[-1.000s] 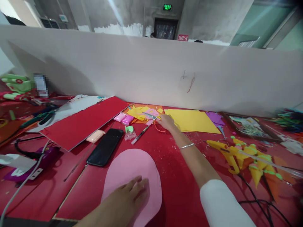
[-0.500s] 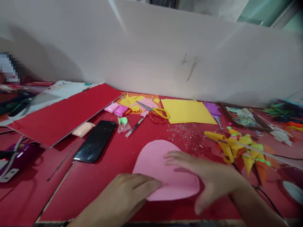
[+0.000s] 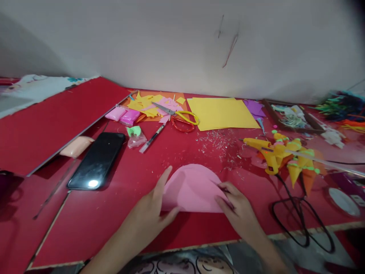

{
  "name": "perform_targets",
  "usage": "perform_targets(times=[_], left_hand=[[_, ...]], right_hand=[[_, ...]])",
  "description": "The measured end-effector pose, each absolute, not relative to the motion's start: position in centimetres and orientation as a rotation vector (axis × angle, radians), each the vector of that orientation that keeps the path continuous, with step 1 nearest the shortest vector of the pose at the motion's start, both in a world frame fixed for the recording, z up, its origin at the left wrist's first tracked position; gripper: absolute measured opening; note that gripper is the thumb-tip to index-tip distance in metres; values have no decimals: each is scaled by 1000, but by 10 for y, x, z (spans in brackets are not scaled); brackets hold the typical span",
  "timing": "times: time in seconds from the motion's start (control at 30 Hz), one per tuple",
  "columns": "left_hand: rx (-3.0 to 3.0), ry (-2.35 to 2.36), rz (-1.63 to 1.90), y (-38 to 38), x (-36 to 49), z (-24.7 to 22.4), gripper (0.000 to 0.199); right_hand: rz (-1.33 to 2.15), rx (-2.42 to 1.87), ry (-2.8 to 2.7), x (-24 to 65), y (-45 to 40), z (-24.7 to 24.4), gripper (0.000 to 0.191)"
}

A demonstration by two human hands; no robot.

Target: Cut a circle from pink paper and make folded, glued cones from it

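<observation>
A pink paper (image 3: 194, 190), bent over into a half-round shape with its straight edge towards me, lies on the red table in front of me. My left hand (image 3: 155, 209) rests at the paper's left end, thumb and forefinger spread wide apart, the thumb by the straight edge. At the right end, my right hand (image 3: 235, 203) pinches the paper between thumb and fingers. Scissors (image 3: 182, 118) with yellow and red handles lie beyond, on paper scraps (image 3: 145, 104). Some of my left fingers are hidden.
A black phone (image 3: 98, 160) lies left, near a red board (image 3: 59, 118). Yellow sheets (image 3: 224, 114) and a pen (image 3: 152, 139) are at the back. A yellow glue gun (image 3: 264, 150) with a looped black cable (image 3: 302, 220) and small yellow cones (image 3: 295, 171) stand right.
The pink paper has gone from a flat, rounded sheet to a folded half-round. My right hand has come down onto its right end; my left has moved to its left end. The view has tilted down.
</observation>
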State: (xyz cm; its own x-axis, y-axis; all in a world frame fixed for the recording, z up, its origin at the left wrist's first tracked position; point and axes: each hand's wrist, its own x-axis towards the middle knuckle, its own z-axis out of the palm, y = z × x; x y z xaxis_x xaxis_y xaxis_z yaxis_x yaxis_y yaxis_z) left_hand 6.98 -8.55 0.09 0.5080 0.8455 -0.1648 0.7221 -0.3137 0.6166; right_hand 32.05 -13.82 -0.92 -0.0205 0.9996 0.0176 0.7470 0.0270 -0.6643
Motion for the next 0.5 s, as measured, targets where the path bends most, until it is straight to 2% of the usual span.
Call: perform_targets(times=[0.17, 0.3, 0.5], left_hand=[[2229, 1417, 423, -91, 78, -6, 64], [2285, 1497, 460, -94, 86, -4, 60], [2370, 1625, 37, -85, 89, 1, 32]], right_hand=[[263, -1950, -1830, 313, -135, -18, 27], [140, -1993, -1849, 311, -133, -17, 29], [93, -2026, -1840, 310, -132, -18, 24]])
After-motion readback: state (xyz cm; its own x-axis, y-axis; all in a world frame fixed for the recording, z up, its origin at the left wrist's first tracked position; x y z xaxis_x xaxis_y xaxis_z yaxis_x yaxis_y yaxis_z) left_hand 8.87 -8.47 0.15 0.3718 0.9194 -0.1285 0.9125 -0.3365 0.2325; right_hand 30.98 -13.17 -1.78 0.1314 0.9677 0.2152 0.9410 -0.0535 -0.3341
